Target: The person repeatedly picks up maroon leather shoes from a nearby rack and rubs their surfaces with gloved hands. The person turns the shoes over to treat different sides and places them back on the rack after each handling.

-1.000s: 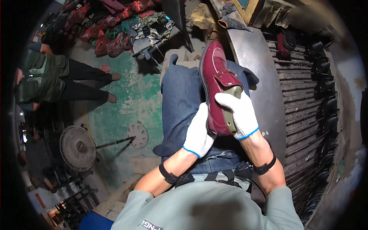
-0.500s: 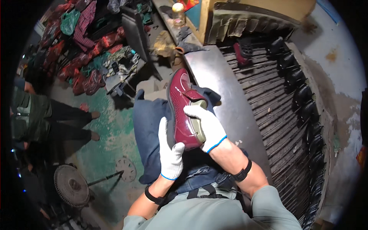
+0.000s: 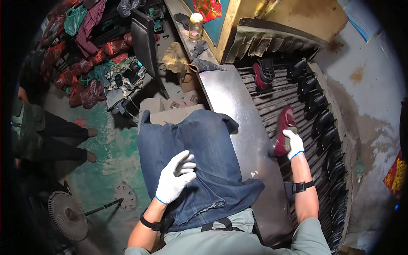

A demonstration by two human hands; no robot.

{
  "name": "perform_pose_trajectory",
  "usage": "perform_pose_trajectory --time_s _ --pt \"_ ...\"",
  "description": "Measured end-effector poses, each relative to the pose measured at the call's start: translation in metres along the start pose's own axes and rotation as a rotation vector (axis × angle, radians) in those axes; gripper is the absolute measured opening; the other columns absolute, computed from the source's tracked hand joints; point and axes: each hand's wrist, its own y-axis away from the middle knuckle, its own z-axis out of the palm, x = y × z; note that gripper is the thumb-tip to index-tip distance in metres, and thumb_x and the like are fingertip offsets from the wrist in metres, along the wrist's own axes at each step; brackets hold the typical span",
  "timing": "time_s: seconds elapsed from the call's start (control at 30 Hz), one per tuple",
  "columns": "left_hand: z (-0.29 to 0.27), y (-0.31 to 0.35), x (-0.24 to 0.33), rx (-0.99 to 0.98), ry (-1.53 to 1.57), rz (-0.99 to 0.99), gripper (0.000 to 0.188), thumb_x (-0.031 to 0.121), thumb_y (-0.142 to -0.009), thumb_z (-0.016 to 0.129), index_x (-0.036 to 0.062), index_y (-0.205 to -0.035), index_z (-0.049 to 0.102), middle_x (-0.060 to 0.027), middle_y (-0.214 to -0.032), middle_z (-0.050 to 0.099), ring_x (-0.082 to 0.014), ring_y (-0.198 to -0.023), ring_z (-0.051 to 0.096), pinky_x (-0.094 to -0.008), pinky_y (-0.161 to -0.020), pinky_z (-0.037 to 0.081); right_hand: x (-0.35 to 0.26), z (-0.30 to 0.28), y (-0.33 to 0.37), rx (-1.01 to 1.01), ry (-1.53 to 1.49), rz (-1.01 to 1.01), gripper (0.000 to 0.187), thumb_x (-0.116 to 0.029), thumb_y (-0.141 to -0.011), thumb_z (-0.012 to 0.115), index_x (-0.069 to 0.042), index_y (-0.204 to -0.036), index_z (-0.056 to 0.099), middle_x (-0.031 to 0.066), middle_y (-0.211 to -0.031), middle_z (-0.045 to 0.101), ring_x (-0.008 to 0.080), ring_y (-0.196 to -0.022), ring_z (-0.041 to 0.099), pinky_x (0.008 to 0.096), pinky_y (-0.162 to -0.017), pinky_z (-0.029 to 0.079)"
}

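Observation:
My right hand (image 3: 295,145), in a white knit glove with a blue cuff, grips a glossy maroon shoe (image 3: 283,127) by its olive-lined opening. The shoe is over the rods of a slatted conveyor (image 3: 272,98), its toe pointing away from me; whether it touches the rods I cannot tell. Over the blue denim cloth (image 3: 199,131) on my lap hovers my left hand (image 3: 175,177), gloved alike. Its fingers are loosely bent and apart, with nothing in them. Further up the conveyor lies another maroon shoe (image 3: 258,76) beside a black sole piece (image 3: 267,69).
A bare metal ledge (image 3: 231,100) runs between my lap and the conveyor. Black shoes (image 3: 324,121) line the conveyor's far side. A flapped machine opening (image 3: 272,40) stands at its head. A jar (image 3: 195,27) and dark gloves (image 3: 206,65) sit ahead. A fan (image 3: 68,215) and another person (image 3: 32,123) are left.
The maroon shoe has gone from over my lap to the conveyor at right, carried in my right hand. My left hand has come away from the shoe and stays over the lap.

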Motion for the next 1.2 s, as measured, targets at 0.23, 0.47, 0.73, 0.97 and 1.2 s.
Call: perform_pose_trajectory --time_s 0.23,0.47,0.73,0.97,1.2 --pt "-0.006 -0.017 0.007 0.108 -0.025 -0.016 0.013 0.007 -0.102 0.079 -0.0052 -0.106 0.078 -0.0146 -0.102 0.079 -0.0189 -0.087 0.077 -0.0308 -0.080 0.061 0.033 -0.056 -0.056 0.483 0.526 -0.231 0.043 -0.009 -0.082 0.086 0.003 -0.121 0.075 0.0197 -0.118 0.078 0.0377 -0.108 0.074 0.0488 -0.102 0.057" --pt "-0.012 -0.023 -0.001 0.071 0.014 -0.062 0.067 0.051 -0.120 0.050 -0.0080 -0.101 0.076 -0.0170 -0.092 0.080 -0.0164 -0.056 0.070 -0.0274 -0.051 0.055 -0.034 0.147 -0.078 0.331 0.684 -0.849 0.108 -0.030 -0.085 0.093 -0.002 -0.172 0.036 0.0325 -0.163 0.048 0.0485 -0.152 0.043 0.0546 -0.129 0.036" --pt "-0.011 -0.033 -0.003 -0.006 0.183 -0.042 0.058 0.044 -0.116 0.061 -0.0130 -0.128 0.069 -0.0255 -0.126 0.076 -0.0307 -0.102 0.080 -0.0420 -0.089 0.066 -0.085 0.205 -0.204 0.375 0.964 -0.781 0.079 -0.041 -0.087 0.087 -0.012 -0.156 0.066 0.0332 -0.143 0.063 0.0492 -0.130 0.062 0.0539 -0.116 0.050" --pt "0.033 -0.090 0.034 -0.083 0.454 -0.038 0.081 0.048 -0.108 0.073 0.0023 -0.167 0.042 -0.0239 -0.164 0.055 -0.0367 -0.145 0.062 -0.0526 -0.116 0.056 -0.028 0.207 0.093 0.042 0.509 -1.109 0.055 -0.011 -0.098 0.077 0.004 -0.150 0.067 0.0243 -0.139 0.067 0.0385 -0.131 0.063 0.0485 -0.117 0.048" --pt "0.037 -0.101 0.059 0.077 0.611 -0.094 0.055 0.033 -0.113 0.067 -0.0059 -0.149 0.057 -0.0292 -0.136 0.072 -0.0425 -0.115 0.078 -0.0585 -0.104 0.065 -0.017 0.205 0.076 -0.223 0.140 -0.727 0.080 0.001 -0.100 0.073 0.000 -0.172 0.038 0.0129 -0.150 0.060 0.0206 -0.125 0.062 0.0352 -0.113 0.050"
